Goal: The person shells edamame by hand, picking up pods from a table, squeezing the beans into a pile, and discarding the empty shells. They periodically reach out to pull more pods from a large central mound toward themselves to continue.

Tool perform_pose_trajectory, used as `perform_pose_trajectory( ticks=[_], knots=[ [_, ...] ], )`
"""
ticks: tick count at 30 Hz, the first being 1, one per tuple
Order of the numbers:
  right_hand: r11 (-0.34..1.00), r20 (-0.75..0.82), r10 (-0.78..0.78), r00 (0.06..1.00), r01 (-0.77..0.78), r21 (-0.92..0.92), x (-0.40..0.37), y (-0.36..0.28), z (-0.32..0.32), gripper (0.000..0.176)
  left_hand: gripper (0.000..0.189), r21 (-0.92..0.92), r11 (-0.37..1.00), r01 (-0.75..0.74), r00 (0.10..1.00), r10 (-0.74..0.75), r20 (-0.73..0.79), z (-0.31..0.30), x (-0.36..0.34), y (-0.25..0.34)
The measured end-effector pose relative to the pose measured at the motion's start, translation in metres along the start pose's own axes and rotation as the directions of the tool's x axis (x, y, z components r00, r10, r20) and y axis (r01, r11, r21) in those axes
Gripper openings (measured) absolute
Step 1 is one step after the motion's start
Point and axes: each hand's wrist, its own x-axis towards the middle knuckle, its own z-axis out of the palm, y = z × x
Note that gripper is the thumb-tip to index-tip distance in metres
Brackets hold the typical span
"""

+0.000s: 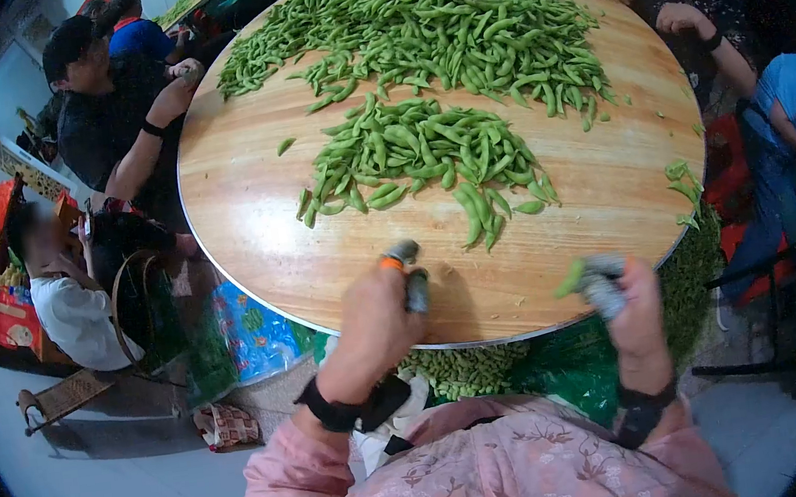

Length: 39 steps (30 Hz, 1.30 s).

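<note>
Pinching a green pod (572, 279) tight, the right hand (629, 309) sits over the near edge of the table (247, 217), on the right; the left hand (379, 321) is over the near edge too, more to the middle; its taped fingers (417, 290) are curled, and I cannot tell if they grip a thing; a small pile (417, 153) of pods lies near the middle; a big pile (431, 19) fills the far side; other people (106, 95) sit at the left and far edges.

Head-worn view, steeply down over round table (253, 265), close.
</note>
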Motion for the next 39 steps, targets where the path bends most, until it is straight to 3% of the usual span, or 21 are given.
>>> perform_pose_trajectory(
  ticks=[2, 3, 5, 6, 8, 10, 12, 14, 18, 22, 26, 28, 29, 30, 32, 33, 34, 36, 37, 38, 39],
  knots=[
    [1.000, -0.025, 0.014, 1.000, -0.015, -0.028, -0.004, -0.001, -0.041, 0.015, 0.026, 0.271, 0.961, -0.044, 0.997, 0.060, -0.049, -0.004, 0.013, -0.015],
    [0.996, -0.144, 0.033, 0.989, -0.045, -0.078, -0.008, 0.006, -0.058, 0.016, 0.026, 0.272, 0.961, -0.045, 0.997, 0.061, -0.049, -0.006, 0.012, -0.015],
    [0.922, -0.232, 0.055, 0.971, -0.138, -0.362, -0.012, 0.005, -0.089, 0.022, 0.018, 0.303, 0.919, -0.254, 0.934, 0.151, 0.325, -0.013, 0.011, -0.008],
    [0.847, -0.285, 0.000, 0.958, -0.152, -0.509, -0.015, 0.007, -0.102, 0.025, 0.018, 0.302, 0.918, -0.257, 0.932, 0.153, 0.328, -0.016, 0.009, -0.003],
    [0.745, -0.423, 0.005, 0.906, -0.286, -0.603, -0.022, 0.010, -0.120, 0.025, 0.014, 0.110, 0.904, -0.412, 0.847, 0.336, 0.413, -0.020, 0.004, 0.005],
    [0.766, -0.427, -0.016, 0.904, -0.263, -0.586, -0.025, 0.017, -0.127, 0.025, 0.017, 0.104, 0.889, -0.446, 0.840, 0.376, 0.391, -0.023, 0.019, 0.006],
    [0.787, -0.435, -0.040, 0.899, -0.240, -0.569, -0.025, 0.018, -0.126, 0.025, 0.015, 0.192, 0.803, -0.564, 0.824, 0.531, 0.197, -0.020, 0.041, 0.012],
    [0.860, -0.386, 0.041, 0.922, -0.229, -0.456, -0.023, 0.011, -0.112, 0.022, 0.012, 0.242, 0.740, -0.627, 0.778, 0.584, 0.231, -0.006, 0.064, 0.008],
    [0.899, -0.313, -0.012, 0.950, -0.127, -0.419, -0.020, 0.006, -0.079, 0.019, 0.005, 0.304, 0.627, -0.717, 0.697, 0.633, 0.337, 0.013, 0.089, 0.008],
    [0.976, -0.195, -0.015, 0.981, -0.028, -0.215, -0.017, 0.007, -0.047, 0.016, 0.007, 0.310, 0.641, -0.702, 0.712, 0.633, 0.305, 0.019, 0.093, 0.019],
    [0.994, -0.034, 0.068, 0.997, -0.070, -0.081, -0.008, -0.009, -0.016, 0.016, 0.008, 0.349, 0.629, -0.695, 0.718, 0.639, 0.278, 0.019, 0.086, 0.015],
    [0.998, 0.066, 0.054, 0.996, -0.056, 0.038, -0.004, -0.015, -0.001, 0.015, 0.012, 0.302, 0.725, -0.619, 0.785, 0.589, 0.195, 0.008, 0.078, 0.015],
    [0.991, 0.114, 0.077, 0.991, -0.088, 0.097, -0.001, -0.017, 0.004, 0.016, 0.016, 0.274, 0.807, -0.523, 0.849, 0.464, 0.254, -0.002, 0.071, 0.020],
    [0.991, 0.117, 0.075, 0.990, -0.087, 0.100, 0.001, -0.018, 0.009, 0.016, 0.016, 0.278, 0.807, -0.521, 0.850, 0.461, 0.254, -0.005, 0.066, 0.020],
    [0.988, 0.204, 0.030, 0.979, -0.060, 0.142, 0.006, -0.019, 0.022, 0.017, 0.009, -0.171, 0.930, -0.325, 0.887, 0.363, 0.285, -0.008, 0.054, 0.017],
    [0.981, 0.244, 0.029, 0.969, -0.074, 0.178, 0.008, -0.019, 0.028, 0.019, 0.008, -0.437, 0.873, -0.215, 0.923, 0.328, 0.201, -0.005, 0.040, 0.019],
    [0.981, 0.246, 0.030, 0.969, -0.075, 0.177, 0.010, -0.021, 0.033, 0.019, 0.008, -0.438, 0.873, -0.213, 0.924, 0.327, 0.201, -0.001, 0.030, 0.020],
    [0.945, 0.278, 0.059, 0.959, -0.143, 0.294, 0.012, -0.026, 0.044, 0.023, 0.011, -0.664, 0.746, -0.051, 0.968, 0.199, 0.150, 0.006, 0.014, 0.022],
    [0.945, 0.279, 0.065, 0.958, -0.149, 0.291, 0.012, -0.027, 0.047, 0.023, 0.009, -0.705, 0.700, 0.115, 0.967, 0.082, 0.239, 0.010, 0.007, 0.022],
    [0.920, 0.294, 0.096, 0.951, -0.197, 0.339, 0.012, -0.027, 0.050, 0.024, 0.009, -0.707, 0.696, 0.122, 0.967, 0.079, 0.244, 0.015, 0.006, 0.020],
    [0.891, 0.311, 0.124, 0.942, -0.244, 0.384, 0.012, -0.027, 0.052, 0.026, 0.009, -0.676, 0.737, 0.005, 0.986, 0.110, 0.128, 0.021, 0.006, 0.017]
  ],
)
